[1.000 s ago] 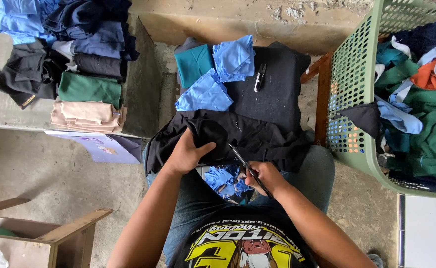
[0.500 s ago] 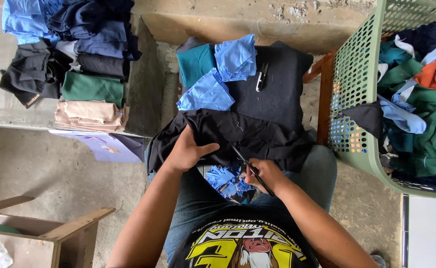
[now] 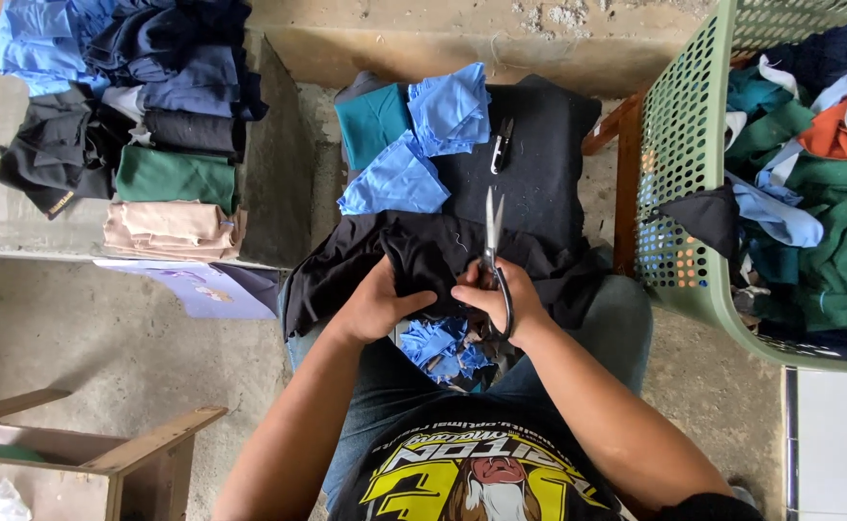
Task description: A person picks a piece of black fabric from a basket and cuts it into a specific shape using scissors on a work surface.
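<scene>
A black garment [image 3: 346,265] lies across my lap. My left hand [image 3: 377,301] grips a bunched fold of it near the middle. Just to its right, my right hand [image 3: 497,295] holds a pair of scissors [image 3: 492,232] with the blades pointing up and away from me, over the black cloth. Blue fabric scraps [image 3: 440,344] lie in my lap under the hands. Beyond the garment sit blue pieces [image 3: 423,145], a teal piece [image 3: 370,121] and a small black clipper [image 3: 502,147] on dark cloth.
A green plastic laundry basket [image 3: 682,174] full of mixed clothes stands at right, against a wooden frame [image 3: 624,183]. Folded stacks of clothes [image 3: 153,145] rest on a concrete ledge at left. A wooden crate [image 3: 105,458] sits at lower left.
My right hand has swung the scissors from lying low and slanted to pointing upward. My left hand has shifted right and gathered the black cloth closer to the blades.
</scene>
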